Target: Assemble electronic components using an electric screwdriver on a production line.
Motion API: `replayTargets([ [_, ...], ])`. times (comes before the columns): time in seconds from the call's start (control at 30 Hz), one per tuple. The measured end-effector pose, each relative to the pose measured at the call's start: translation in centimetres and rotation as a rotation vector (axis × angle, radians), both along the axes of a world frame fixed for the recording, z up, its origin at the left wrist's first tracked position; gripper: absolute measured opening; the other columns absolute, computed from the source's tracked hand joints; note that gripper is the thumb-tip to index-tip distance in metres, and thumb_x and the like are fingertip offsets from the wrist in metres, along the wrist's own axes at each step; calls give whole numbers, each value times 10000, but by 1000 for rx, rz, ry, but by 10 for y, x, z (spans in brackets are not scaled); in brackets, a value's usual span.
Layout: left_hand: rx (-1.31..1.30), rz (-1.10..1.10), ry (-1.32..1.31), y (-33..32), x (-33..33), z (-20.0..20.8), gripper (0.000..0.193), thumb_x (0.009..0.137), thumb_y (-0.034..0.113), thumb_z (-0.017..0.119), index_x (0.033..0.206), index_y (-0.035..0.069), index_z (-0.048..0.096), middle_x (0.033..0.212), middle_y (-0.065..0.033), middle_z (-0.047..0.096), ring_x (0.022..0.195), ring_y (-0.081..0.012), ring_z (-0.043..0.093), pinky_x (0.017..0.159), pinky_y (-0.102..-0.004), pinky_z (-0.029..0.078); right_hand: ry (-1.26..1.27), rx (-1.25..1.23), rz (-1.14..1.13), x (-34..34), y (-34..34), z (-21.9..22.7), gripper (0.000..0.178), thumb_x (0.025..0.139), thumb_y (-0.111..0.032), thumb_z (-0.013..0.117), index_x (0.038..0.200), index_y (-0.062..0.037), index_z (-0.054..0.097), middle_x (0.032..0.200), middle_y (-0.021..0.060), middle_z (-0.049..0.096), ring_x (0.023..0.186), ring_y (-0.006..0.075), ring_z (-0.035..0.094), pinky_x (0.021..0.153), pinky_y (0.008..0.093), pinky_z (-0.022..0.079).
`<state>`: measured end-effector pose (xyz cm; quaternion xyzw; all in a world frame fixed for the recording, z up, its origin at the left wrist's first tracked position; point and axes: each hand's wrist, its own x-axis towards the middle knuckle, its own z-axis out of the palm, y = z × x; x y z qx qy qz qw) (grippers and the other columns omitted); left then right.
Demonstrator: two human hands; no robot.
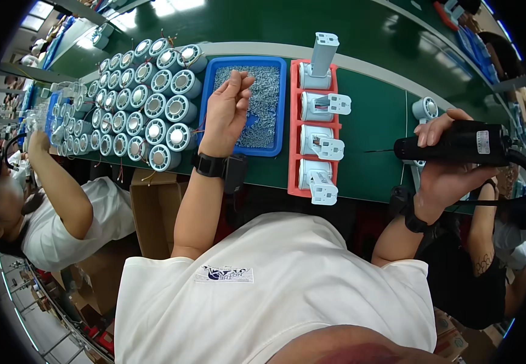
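My left hand [228,112] hovers over a blue tray [282,103] filled with small grey screws [262,115]. Its fingers are curled together, and whatever is between them is too small or hidden to make out. My right hand [436,179] grips a black electric screwdriver [457,144], held level with its long thin bit pointing left. Between the two hands stands a red holder [294,151] with several light-blue cylindrical housings in a row. Each housing carries a bracket arm; the farthest bracket [323,54] stands up, while the nearest bracket [323,189] points towards me.
Rows of light-blue round motor units [154,103] with loose wires crowd the table left of the tray. Another unit [425,108] stands beyond my right hand. A cable [521,161] trails from the screwdriver. Co-workers sit on both sides; one's arm [63,182] reaches in at left.
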<state>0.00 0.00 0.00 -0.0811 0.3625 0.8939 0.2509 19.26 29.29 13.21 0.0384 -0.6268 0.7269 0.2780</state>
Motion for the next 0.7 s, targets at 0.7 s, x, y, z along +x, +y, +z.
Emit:
replayTargets([
  [0.7,33,-48,-37,-3,7,-9,381,1017,204,484,1266,-84,465,1177,-193,592,992,-199,648,825,-226,571,288,-113,-81,-4,16,42,1047,638,-980,280,999,-40,566,661,46,492,548,153,471,591,323,397],
])
